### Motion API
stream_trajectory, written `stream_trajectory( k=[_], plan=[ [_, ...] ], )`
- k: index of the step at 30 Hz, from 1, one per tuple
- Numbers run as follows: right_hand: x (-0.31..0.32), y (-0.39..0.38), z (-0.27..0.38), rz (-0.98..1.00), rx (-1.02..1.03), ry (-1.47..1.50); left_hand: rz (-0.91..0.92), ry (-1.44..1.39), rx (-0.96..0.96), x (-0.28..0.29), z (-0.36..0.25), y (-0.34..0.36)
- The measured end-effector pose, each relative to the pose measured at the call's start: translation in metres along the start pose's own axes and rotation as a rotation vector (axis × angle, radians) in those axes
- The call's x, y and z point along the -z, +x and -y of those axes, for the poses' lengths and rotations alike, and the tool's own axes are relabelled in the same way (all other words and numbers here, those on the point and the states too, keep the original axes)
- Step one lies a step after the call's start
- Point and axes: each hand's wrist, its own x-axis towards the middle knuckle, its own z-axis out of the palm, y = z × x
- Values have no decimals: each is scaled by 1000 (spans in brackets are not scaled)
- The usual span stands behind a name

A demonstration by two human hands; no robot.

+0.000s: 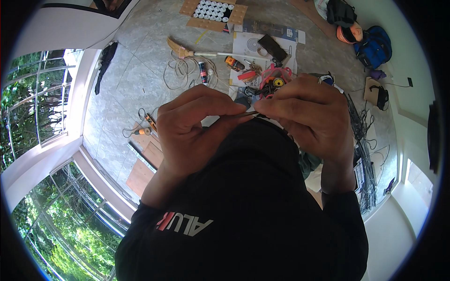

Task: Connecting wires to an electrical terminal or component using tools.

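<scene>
My left hand (pixel 192 126) and my right hand (pixel 311 112) meet in front of my chest. Thumb and fingertips of each are pinched on a thin dark strip (pixel 251 114), perhaps a piece of wire; its exact kind is too small to tell. Beyond my fingers, a pink basket (pixel 286 72) stands on the floor, with tools and a yellow spool (pixel 278 82) in it. A yellow-and-black tool (pixel 234 63) and a red object (pixel 247 76) lie beside the basket.
Farther off are a carton (pixel 205 24) of white round-topped items, a broom (pixel 177 48), coiled cable (pixel 171 70) and a dark tube (pixel 202 72). Black cables (pixel 363 140) lie at right, below a blue bag (pixel 375 47). Wooden boards (pixel 145 171) rest at left near the windows.
</scene>
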Motion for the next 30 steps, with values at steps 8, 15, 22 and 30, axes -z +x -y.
stream_trajectory(
  k=[8,15,22,30],
  plan=[
    [2,-1,-2,19,17,-16,-2,-4,-6,2,0,0],
    [1,-2,-2,2,7,18,-19,-32,17,0,-2,0],
    [-2,3,0,13,16,33,-20,-44,31,-1,-2,-2],
    [1,-3,-3,-7,-2,6,-7,-39,54,2,-1,-1]
  ],
)
